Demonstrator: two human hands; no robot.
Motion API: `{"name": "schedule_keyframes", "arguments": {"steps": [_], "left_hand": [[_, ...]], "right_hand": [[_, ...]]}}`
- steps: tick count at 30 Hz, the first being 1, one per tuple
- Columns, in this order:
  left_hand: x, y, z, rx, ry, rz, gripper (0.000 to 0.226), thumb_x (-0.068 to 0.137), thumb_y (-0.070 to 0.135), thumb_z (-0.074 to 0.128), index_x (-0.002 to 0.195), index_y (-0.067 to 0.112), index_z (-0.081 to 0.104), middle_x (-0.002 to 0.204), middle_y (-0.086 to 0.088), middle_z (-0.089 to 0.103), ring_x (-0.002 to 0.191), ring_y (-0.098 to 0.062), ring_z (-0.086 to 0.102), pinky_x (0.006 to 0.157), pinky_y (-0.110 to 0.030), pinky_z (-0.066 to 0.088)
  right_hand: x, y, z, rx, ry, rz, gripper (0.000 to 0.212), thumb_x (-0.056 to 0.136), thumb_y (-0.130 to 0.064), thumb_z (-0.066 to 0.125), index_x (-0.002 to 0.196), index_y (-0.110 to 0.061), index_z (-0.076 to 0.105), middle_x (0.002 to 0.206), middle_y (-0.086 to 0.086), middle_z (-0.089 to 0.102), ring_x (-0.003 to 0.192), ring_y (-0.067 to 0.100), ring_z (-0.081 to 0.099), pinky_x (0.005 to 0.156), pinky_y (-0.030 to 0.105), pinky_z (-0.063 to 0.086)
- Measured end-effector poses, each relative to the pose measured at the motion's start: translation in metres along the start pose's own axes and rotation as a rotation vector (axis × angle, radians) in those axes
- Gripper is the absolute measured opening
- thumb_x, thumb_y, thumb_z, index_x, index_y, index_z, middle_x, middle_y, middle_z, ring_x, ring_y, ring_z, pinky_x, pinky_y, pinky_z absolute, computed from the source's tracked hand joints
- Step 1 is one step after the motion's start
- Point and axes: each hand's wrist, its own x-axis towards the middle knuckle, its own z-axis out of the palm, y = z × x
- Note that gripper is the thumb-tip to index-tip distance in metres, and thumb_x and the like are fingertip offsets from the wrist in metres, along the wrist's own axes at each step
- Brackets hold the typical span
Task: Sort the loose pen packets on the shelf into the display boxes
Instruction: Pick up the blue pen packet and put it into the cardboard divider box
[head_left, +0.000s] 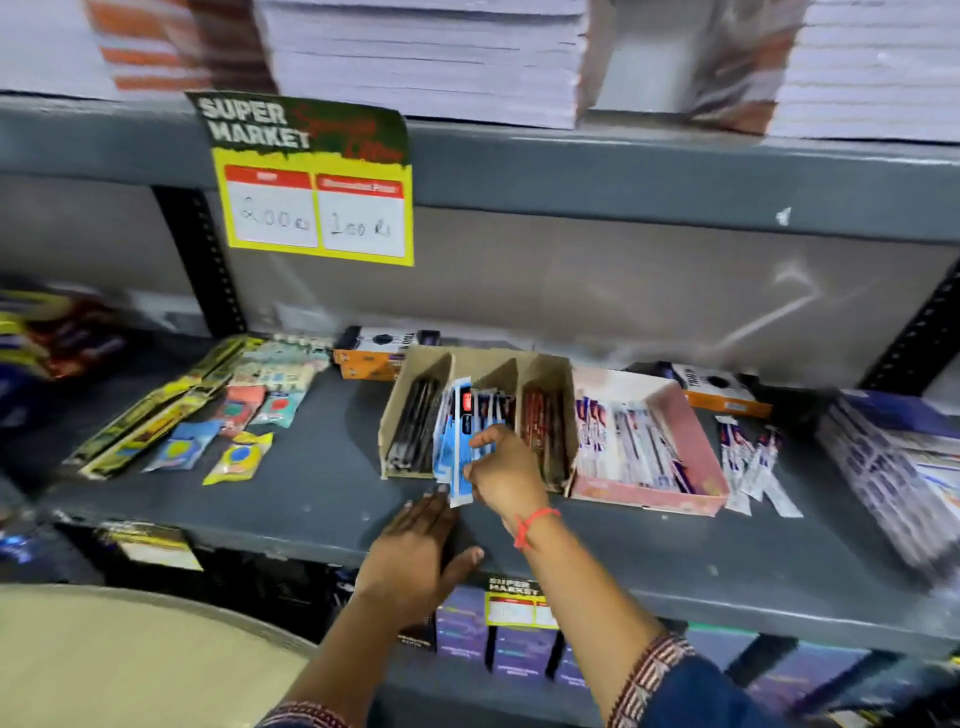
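A brown cardboard display box (415, 364) with three slots stands on the grey shelf (311, 483); black pens fill its left slot and red pens its right. My right hand (504, 475) grips a bundle of blue-and-white pen packets (457, 447) at the middle slot. My left hand (415, 558) lies flat on the shelf's front edge, fingers spread, just below those packets. A pink display box (649, 501) to the right holds white-and-purple pen packets. Several loose pen packets (750, 462) lie on the shelf right of the pink box.
Eraser packs and long yellow-black packets (156, 415) lie at the left. Orange boxes (363, 364) sit behind the display boxes. Purple-white boxes (893, 467) crowd the far right. A yellow price sign (317, 208) hangs from the upper shelf, which carries notebook stacks.
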Motion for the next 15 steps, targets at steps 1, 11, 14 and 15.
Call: {"name": "schedule_keyframes", "arguments": {"steps": [1, 11, 14, 15], "left_hand": [[0.0, -0.001, 0.0, 0.011, 0.016, 0.003, 0.062, 0.084, 0.051, 0.05, 0.119, 0.0, 0.057, 0.121, -0.022, 0.061, 0.116, -0.035, 0.054, 0.1, -0.048, 0.038], [0.0, -0.003, 0.0, 0.019, 0.063, 0.004, 0.071, 0.083, 0.056, 0.049, 0.134, 0.006, 0.045, 0.138, -0.011, 0.048, 0.126, -0.026, 0.046, 0.106, -0.044, 0.028], [0.001, -0.004, -0.002, 0.005, 0.048, -0.005, 0.075, 0.084, 0.061, 0.039, 0.138, 0.008, 0.038, 0.143, -0.008, 0.041, 0.131, -0.024, 0.04, 0.11, -0.04, 0.021], [0.001, -0.004, -0.003, 0.002, 0.027, -0.005, 0.075, 0.084, 0.061, 0.038, 0.136, 0.007, 0.041, 0.141, -0.009, 0.044, 0.128, -0.024, 0.043, 0.108, -0.042, 0.026]], "right_hand": [[0.004, -0.001, 0.006, -0.051, 0.003, -0.002, 0.029, 0.077, 0.011, 0.049, 0.078, -0.018, 0.053, 0.088, 0.013, 0.057, 0.059, 0.017, 0.047, 0.051, 0.023, 0.034], [0.041, -0.009, 0.018, -0.435, 0.037, 0.041, 0.036, 0.088, 0.003, 0.035, 0.119, 0.0, 0.052, 0.128, 0.024, 0.056, 0.117, 0.039, 0.055, 0.095, 0.038, 0.046], [0.049, -0.009, 0.019, -0.537, 0.018, 0.03, 0.034, 0.088, 0.004, 0.035, 0.118, 0.006, 0.051, 0.125, 0.026, 0.059, 0.116, 0.04, 0.057, 0.094, 0.041, 0.047], [0.051, -0.008, 0.02, -0.567, 0.007, 0.033, 0.034, 0.088, 0.004, 0.036, 0.119, 0.006, 0.051, 0.125, 0.026, 0.059, 0.115, 0.039, 0.057, 0.094, 0.041, 0.048]]}}
